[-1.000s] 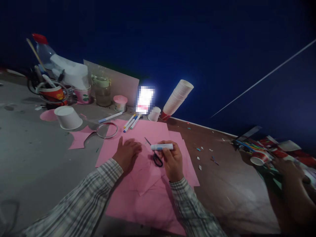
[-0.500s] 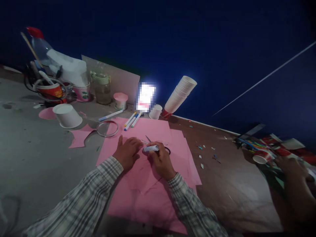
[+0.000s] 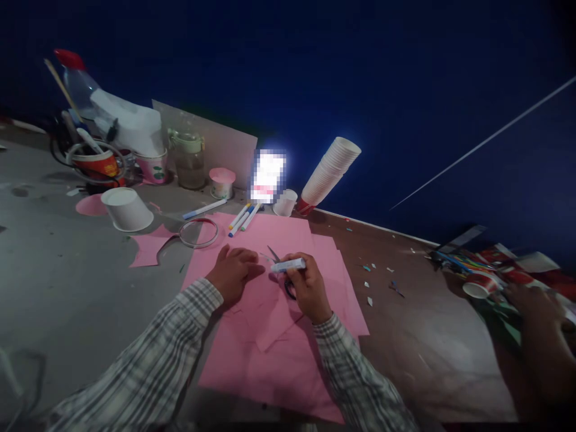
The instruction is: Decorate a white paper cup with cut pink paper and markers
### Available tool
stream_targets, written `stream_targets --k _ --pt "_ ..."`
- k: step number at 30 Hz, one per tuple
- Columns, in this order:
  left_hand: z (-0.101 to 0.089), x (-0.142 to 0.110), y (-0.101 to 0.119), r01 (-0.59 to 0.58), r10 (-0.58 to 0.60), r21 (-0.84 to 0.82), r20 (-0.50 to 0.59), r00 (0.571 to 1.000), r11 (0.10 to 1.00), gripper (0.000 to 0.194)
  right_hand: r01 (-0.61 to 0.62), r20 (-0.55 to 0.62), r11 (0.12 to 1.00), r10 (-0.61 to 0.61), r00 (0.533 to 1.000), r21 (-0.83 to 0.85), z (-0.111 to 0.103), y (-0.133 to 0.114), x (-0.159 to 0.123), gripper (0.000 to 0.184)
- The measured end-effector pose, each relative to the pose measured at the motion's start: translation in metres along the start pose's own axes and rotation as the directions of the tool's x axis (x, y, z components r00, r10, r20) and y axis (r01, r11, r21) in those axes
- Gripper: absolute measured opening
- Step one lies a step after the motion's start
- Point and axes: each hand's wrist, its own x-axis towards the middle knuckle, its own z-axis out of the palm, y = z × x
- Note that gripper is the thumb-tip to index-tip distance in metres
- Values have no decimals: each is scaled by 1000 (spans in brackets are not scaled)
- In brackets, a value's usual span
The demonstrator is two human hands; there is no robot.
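Dark blue wall (image 3: pixel 427 120) backs a grey and brown counter (image 3: pixel 81 324), where overlapping sheets of pink paper (image 3: pixel 270 384) are spread before the person. Above the middle of the sheets, the right hand (image 3: pixel 310 291) has its fingers closed around a white-and-blue tube (image 3: pixel 288 265), held roughly level, its end pointing toward the left hand (image 3: pixel 231 276). That left hand rests palm down on the paper, fingers loosely bent; whether they pinch anything, I cannot tell. Black-handled scissors (image 3: pixel 287 288) lie on the paper, partly hidden by the right hand and tube. Toward the wall are three capped markers (image 3: pixel 242 221), a thin grey ring (image 3: pixel 198 245) and a stack of paper cups (image 3: pixel 330 174). At far right, a co-worker's hand (image 3: pixel 535 300) is near a red-and-white paper cup (image 3: pixel 480 285)
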Motion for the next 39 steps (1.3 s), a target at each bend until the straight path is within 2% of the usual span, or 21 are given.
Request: stream_targets --k 6,8,15,26,31,36,39 --pt "3 0 -3 -78 86 101 -79 993 992 25 -12 -5 1000 12 1000 9 -2 1 0 17" --pt "4 -1 -3 -107 117 120 -75 990 987 26 -13 -11 1000 13 1000 26 -2 0 0 17" --pt "1 -2 0 -95 101 97 -54 993 991 22 -16 -21 1000 16 1000 -5 -1 0 0 17" --pt "4 0 -5 -31 32 46 -21 999 998 34 -4 162 997 17 987 -81 5 -7 0 20" --pt "8 1 -9 -36 37 39 -14 999 999 36 -26 191 998 37 981 -63 4 -7 2 21" --pt "7 3 -8 -17 18 29 -10 1000 999 38 20 232 990 13 973 -138 3 -6 3 21" --pt "4 4 -6 -4 3 46 28 1000 999 41 24 267 989 16 964 -148 3 -5 4 19"
